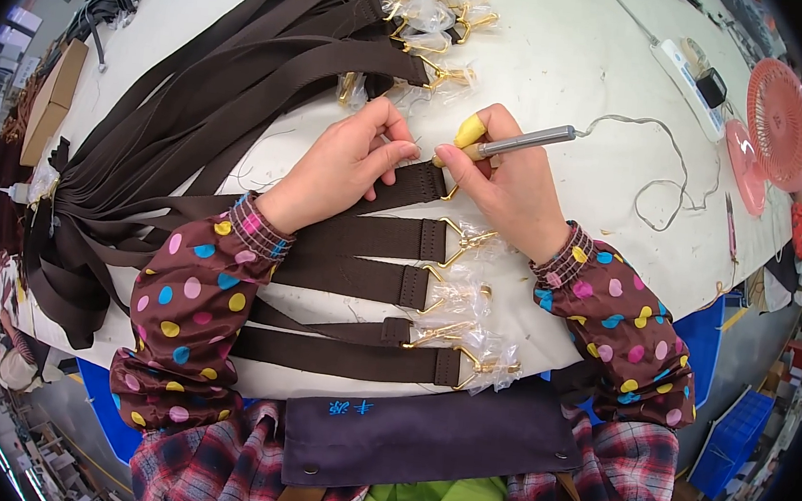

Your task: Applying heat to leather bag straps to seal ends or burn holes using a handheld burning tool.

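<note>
My left hand [361, 156] is pinched at the end of a dark brown webbing strap [397, 185]; what lies between its fingertips is too small to make out, possibly thread. My right hand [497, 183] grips a silver corded pen-like tool [535, 140] with its tip at that strap end, beside gold metal hardware. A yellow cover [470, 131] is on a right-hand finger. Below my hands, more straps [356, 277] lie crosswise, ending in gold clasps [468, 242] wrapped in clear plastic. A large bundle of straps [165, 115] spreads at upper left, with wrapped clasps [441, 15] at top.
The white table [594, 220] holds a power strip [687, 89], a pink fan [779, 121] and a slim pointed tool [731, 227] at right, and cardboard [56, 101] at left. Blue crates [728, 441] stand below. Another person [15, 360] is at far lower left.
</note>
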Demonstrator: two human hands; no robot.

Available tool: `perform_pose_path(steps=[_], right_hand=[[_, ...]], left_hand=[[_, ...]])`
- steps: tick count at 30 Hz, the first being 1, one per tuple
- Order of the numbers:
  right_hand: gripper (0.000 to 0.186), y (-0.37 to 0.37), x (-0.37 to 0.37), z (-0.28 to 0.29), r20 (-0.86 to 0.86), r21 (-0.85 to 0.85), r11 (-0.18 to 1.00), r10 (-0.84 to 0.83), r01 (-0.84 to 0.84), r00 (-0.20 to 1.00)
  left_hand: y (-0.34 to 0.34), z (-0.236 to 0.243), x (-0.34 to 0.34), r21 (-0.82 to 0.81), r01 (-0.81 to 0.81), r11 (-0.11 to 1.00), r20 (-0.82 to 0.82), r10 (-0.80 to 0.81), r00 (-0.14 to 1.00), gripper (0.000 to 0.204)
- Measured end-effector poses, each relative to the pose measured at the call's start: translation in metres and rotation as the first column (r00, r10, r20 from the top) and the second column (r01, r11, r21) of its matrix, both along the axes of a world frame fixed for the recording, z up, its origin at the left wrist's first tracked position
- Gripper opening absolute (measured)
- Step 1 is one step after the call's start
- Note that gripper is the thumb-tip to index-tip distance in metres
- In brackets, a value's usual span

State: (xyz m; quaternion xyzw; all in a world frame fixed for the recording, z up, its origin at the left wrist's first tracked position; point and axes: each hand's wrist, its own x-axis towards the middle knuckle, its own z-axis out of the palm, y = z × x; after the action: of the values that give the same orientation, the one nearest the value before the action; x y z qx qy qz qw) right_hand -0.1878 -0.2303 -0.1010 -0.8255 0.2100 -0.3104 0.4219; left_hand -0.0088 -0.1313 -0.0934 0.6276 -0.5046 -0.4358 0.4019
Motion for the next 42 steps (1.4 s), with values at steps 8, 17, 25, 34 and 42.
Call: perform_pose_path(steps=[8,17,25,34,42], right_hand=[[0.025,0.001,0.0,0.002,0.007,0.01,1.0,-0.014,0.014,1.0],[0.026,0.002,0.005,0.006,0.006,0.078,0.997,-0.024,0.023,1.0],[0.026,0.001,0.006,0.0,0.027,0.096,0.995,-0.013,0.01,1.0],[0.021,0.001,0.003,0.004,-0.072,0.068,0.998,0.014,-0.009,0.997],[0.022,0.001,0.003,0.004,-0.086,0.05,0.999,0.008,-0.004,0.996]], left_hand=[[0.002,0.005,0.001,-0.014,-0.012,1.0,-0.023,0.012,1.0,0.014],[0.011,0.009,0.001,-0.183,0.211,0.96,0.546,-0.079,0.834,0.015],[0.007,0.007,0.001,-0.14,0.14,0.98,0.465,-0.06,0.884,0.011],[0.004,0.009,0.001,-0.108,0.12,0.987,0.402,-0.067,0.913,0.013],[0.004,0.007,0.001,-0.103,0.118,0.988,0.397,-0.068,0.916,0.014]])
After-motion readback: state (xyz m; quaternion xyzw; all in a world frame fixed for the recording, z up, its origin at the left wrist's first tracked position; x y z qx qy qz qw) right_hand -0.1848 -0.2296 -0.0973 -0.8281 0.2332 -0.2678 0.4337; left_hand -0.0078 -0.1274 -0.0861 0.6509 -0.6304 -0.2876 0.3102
